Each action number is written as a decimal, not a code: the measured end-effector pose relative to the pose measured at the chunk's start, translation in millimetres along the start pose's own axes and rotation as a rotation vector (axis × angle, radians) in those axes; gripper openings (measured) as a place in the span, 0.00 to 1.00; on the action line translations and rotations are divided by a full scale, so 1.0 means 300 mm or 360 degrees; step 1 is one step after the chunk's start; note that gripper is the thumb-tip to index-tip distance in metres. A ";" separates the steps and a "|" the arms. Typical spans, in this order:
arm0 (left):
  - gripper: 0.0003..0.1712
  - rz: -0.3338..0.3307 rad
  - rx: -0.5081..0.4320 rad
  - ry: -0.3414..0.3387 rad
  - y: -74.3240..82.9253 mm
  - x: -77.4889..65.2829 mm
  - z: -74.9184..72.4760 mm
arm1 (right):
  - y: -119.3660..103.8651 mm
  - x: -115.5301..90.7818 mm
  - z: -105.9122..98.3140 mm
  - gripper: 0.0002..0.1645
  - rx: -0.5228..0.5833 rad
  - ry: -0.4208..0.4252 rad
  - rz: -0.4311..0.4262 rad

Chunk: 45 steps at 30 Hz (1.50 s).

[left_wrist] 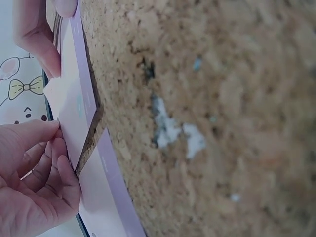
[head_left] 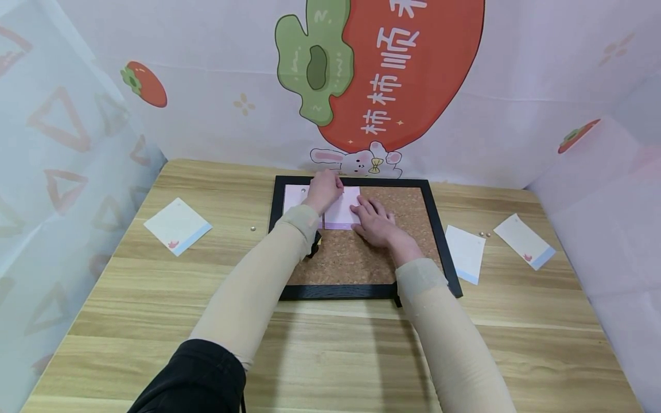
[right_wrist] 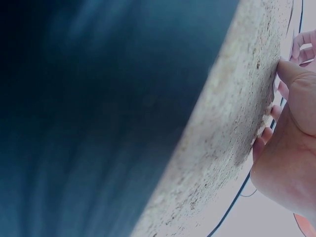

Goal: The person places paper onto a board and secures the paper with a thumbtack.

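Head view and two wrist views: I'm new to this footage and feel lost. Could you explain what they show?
There's no machine, just a person's left hand and right hand, both bare. One camera on the head looks forward and down; each wrist carries another, giving close-ups. On the wooden table is a framed cork board bearing two purple-edged cards. Around it are three blue-edged cards and small metallic studs. The left hand's fingers are curled near the upper edge of the card farther right; whether anything is in its grip is hidden. The right hand's fingers lie spread over the board and that card's right edge.
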State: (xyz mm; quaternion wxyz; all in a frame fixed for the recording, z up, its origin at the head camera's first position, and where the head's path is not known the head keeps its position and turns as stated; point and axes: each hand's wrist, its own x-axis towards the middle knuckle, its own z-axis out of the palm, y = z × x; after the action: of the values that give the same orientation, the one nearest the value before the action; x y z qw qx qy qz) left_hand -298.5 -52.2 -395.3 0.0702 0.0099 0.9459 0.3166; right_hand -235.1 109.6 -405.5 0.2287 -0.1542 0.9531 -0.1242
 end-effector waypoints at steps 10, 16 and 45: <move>0.09 0.0140 0.0058 -0.0072 -0.008 -0.017 -0.030 | 0.001 0.003 0.001 0.35 -0.0011 -0.0002 0.0002; 0.11 0.0234 0.0108 -0.0135 -0.012 -0.040 -0.068 | 0.005 0.005 0.004 0.35 -0.0002 -0.0006 0.0003; 0.16 0.0339 0.0019 -0.0121 -0.177 -0.202 -0.255 | -0.009 -0.010 0.000 0.36 -0.0024 0.0010 0.0001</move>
State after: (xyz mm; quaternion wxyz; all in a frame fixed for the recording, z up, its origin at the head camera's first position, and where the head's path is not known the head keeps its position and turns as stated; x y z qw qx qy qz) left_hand -247.9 -144.2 -359.0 0.0720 0.1229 0.9380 0.3159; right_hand -232.0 108.1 -403.6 0.2247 -0.1552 0.9548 -0.1175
